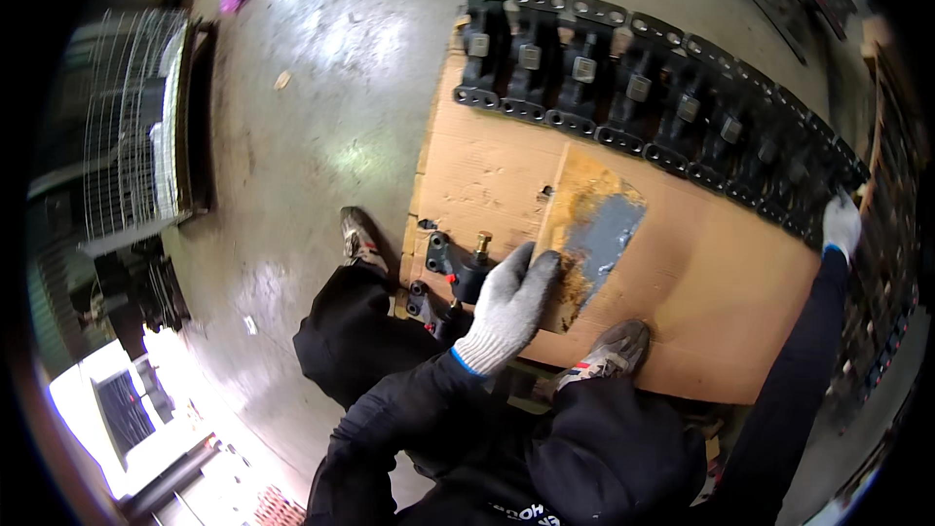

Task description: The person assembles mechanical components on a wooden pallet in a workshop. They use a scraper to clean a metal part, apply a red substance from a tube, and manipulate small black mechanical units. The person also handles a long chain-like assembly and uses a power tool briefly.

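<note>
— What's the biggest thing down there?

— The concrete floor (321,127), grey and scuffed, with glare patches. On it lies a wide cardboard sheet (721,292), tan, with one torn, stained patch (594,239) near its middle that looks grey and rusty.

— And on the cardboard?

— Along the far edge runs a long curved row of black metal castings (643,88), set side by side, each with bolt-hole flanges at both ends. They start near the sheet's upper left corner and sweep off to the right.

— Where's the person?

— Crouched at the near edge, in dark clothing. One shoe (362,239) is on the floor just left of the cardboard, the other shoe (612,349) stands on the sheet.

— The hands?

— Both in grey knit gloves. The left hand (506,307) rests on a single black casting (458,282) that sits apart from the row, at the cardboard's near left edge. Its fingers are spread and fairly straight, laid over the part and reaching the torn patch, not curled round anything. A small brass-coloured fitting (483,242) sticks up from that casting, just beside the fingertips.

— The right?

— The right hand (841,226) is stretched far out to the row's right end, touching the last castings there. It's too small and distant; I cannot tell whether those fingers are gripping.
</note>
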{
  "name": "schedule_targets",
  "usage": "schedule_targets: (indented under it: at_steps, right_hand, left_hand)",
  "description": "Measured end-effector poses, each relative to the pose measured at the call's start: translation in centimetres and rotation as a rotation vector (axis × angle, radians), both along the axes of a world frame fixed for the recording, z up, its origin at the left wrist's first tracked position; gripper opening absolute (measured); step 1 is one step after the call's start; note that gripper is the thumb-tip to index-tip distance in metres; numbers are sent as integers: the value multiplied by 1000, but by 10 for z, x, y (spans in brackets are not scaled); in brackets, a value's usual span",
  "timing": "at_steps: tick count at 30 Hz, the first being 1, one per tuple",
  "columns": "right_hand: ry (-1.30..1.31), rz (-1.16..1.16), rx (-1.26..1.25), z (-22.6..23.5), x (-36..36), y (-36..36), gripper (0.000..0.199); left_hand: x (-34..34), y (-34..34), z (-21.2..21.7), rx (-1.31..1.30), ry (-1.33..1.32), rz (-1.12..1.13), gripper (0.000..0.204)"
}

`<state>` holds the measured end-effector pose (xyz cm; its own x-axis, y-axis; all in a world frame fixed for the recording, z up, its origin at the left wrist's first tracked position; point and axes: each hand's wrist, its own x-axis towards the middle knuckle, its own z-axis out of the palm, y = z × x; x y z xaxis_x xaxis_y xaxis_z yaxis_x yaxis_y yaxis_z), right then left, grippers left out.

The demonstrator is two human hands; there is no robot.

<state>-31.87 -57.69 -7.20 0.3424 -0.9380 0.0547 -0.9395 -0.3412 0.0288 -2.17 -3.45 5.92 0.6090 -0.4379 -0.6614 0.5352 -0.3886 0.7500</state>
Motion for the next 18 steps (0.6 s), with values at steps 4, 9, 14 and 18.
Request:
schedule_targets:
  at_steps: [4, 9, 14, 18]
  right_hand:
    - [-271, 193, -79, 14, 13, 39, 46]
    - [-584, 167, 109, 27, 61, 166, 45]
    - [-712, 251, 257, 10, 102, 257, 39]
    - [-769, 461, 294, 21, 154, 289, 33]
  left_hand:
    - [0, 4, 3, 26, -41, -23, 35]
    - [6, 10, 1, 59, -39, -71, 38]
    - [11, 12, 13, 61, -5, -90, 36]
    - [32, 11, 40, 84, -8, -167, 34]
